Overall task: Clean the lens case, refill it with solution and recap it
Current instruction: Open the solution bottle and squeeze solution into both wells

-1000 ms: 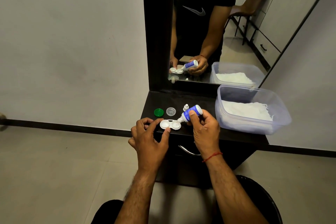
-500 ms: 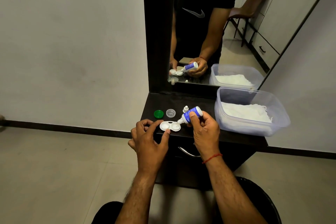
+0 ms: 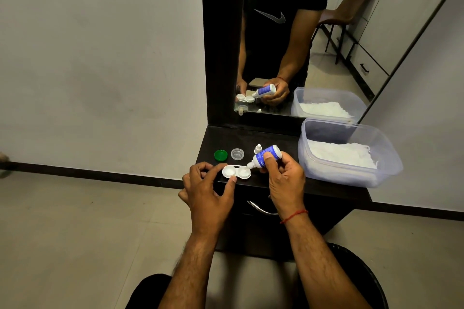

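Observation:
A white two-well lens case (image 3: 236, 172) lies uncapped on the dark dresser top (image 3: 278, 139). My left hand (image 3: 207, 187) pinches its left well between thumb and forefinger. My right hand (image 3: 283, 178) grips a small blue-and-white solution bottle (image 3: 265, 157), tilted down to the left with its nozzle over the right well. Behind the case lie a green cap (image 3: 221, 155) and a clear cap (image 3: 237, 154). The bottle's small white cap (image 3: 257, 148) stands just behind the bottle.
A clear plastic tub (image 3: 351, 173) holding white tissue sits at the right end of the dresser. A mirror (image 3: 301, 45) rises behind and reflects my hands. A drawer handle (image 3: 259, 209) shows below the top. A dark round bin (image 3: 364, 276) stands on the floor at right.
Both hands hold nearly the same pose. The bottle stays tipped at the case's right well; the view has shifted slightly.

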